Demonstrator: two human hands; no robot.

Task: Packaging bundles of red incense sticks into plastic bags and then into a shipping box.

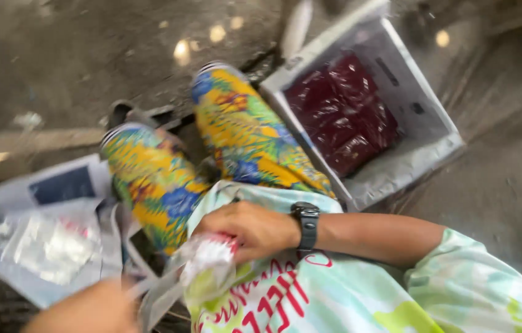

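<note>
My right hand (245,229), with a black watch (306,223) on its wrist, is closed on a small clear plastic packet (208,259) with white and red contents, held against my lap. Blurred at the bottom left edge, my left hand (88,308) touches a thin plastic bag (153,296); its fingers cannot be made out. My legs in bright patterned trousers (236,132) stretch away above the hands.
A white box (421,117) with dark red wrapped packs (344,111) stands on the ground at the right. At the left lie a white sack (39,283) with clear packets (48,246) and a blue-and-white sheet (61,185). Grey concrete ground surrounds everything.
</note>
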